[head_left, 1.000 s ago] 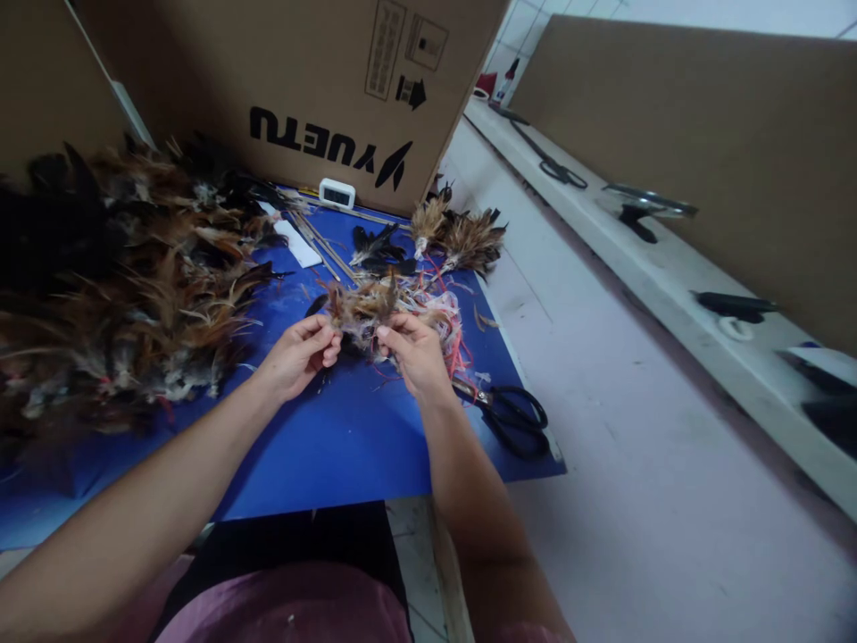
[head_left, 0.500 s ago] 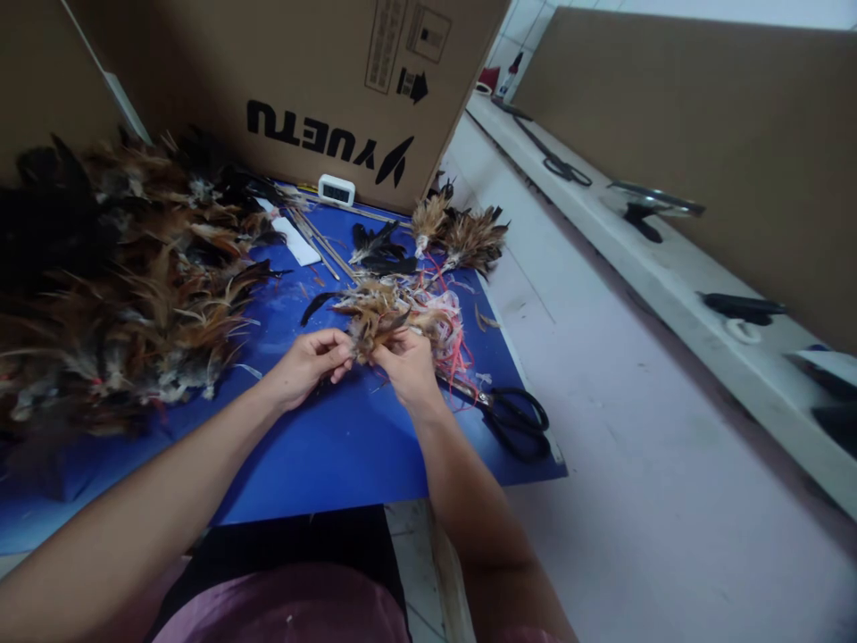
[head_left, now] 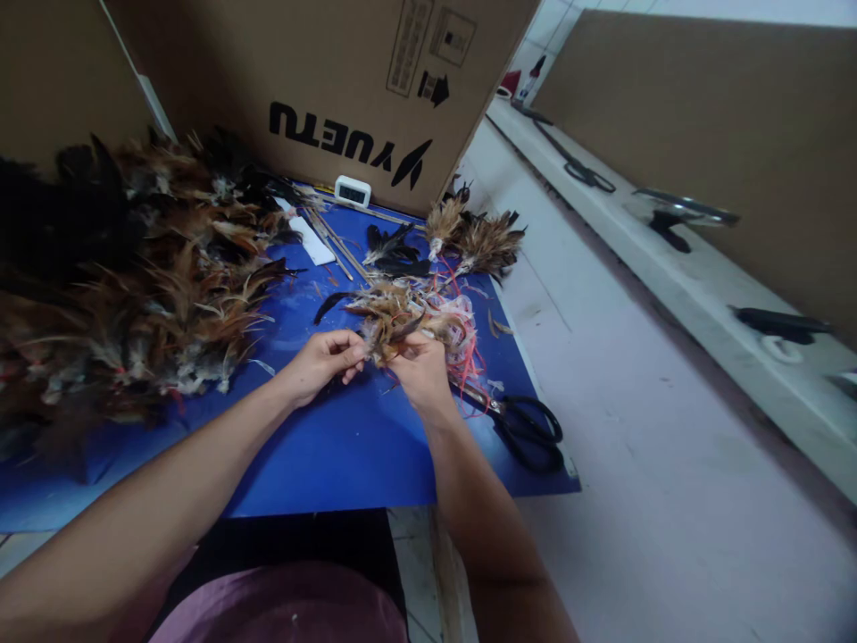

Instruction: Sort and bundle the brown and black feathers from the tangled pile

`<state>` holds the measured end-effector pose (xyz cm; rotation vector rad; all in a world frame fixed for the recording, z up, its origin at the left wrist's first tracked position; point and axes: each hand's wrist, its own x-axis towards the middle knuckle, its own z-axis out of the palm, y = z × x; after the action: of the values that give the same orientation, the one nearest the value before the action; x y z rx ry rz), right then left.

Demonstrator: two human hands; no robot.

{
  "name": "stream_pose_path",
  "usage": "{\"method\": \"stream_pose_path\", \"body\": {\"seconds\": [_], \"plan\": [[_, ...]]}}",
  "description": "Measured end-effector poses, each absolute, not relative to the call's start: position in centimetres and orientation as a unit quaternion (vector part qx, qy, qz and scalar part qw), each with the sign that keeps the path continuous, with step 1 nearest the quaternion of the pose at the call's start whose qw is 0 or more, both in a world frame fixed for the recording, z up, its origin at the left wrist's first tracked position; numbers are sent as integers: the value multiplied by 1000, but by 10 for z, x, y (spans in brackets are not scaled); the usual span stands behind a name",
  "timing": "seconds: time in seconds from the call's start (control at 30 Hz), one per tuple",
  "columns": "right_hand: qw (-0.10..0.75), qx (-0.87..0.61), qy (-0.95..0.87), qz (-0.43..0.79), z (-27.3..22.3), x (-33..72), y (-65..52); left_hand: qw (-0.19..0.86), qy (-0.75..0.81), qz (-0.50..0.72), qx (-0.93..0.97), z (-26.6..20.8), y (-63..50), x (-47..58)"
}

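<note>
Between my hands is a small bunch of brown feathers (head_left: 385, 332), held just above the blue tabletop (head_left: 321, 464). My left hand (head_left: 328, 364) pinches its left end with thumb and forefinger. My right hand (head_left: 421, 364) is closed on the bunch's right side, and its fingertips are partly hidden by the feathers. Just behind my hands lie more loose feathers (head_left: 388, 293) and a tangle of pink and white string (head_left: 461, 335). Black-handled scissors (head_left: 526, 429) lie to the right of my right hand, their blades partly under the string.
A large heap of brown and black feather bunches (head_left: 167, 304) covers the left side. Behind stand a cardboard box (head_left: 220, 54), a small white digital clock (head_left: 353, 191), thin sticks (head_left: 335, 246) and feather bunches (head_left: 492, 239). Tools, including another pair of scissors (head_left: 589, 174), lie on the right ledge.
The whole view has shifted slightly, so things appear a little further right. Both hands keep hold of the feather bunch in nearly the same pose.
</note>
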<state>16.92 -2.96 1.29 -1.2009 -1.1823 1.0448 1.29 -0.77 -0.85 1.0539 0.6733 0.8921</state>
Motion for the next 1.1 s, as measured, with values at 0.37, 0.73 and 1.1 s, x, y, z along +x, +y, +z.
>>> {"method": "stream_pose_path", "body": {"seconds": [0.37, 0.73, 1.1], "plan": [[557, -493, -504, 439, 14, 168, -30, 721, 299, 409, 473, -11, -8, 12], [535, -493, -560, 395, 6, 172, -29, 703, 316, 411, 488, -10, -7, 11], [504, -512, -612, 331, 1, 176, -29, 702, 329, 405, 485, -10, -5, 11]]}}
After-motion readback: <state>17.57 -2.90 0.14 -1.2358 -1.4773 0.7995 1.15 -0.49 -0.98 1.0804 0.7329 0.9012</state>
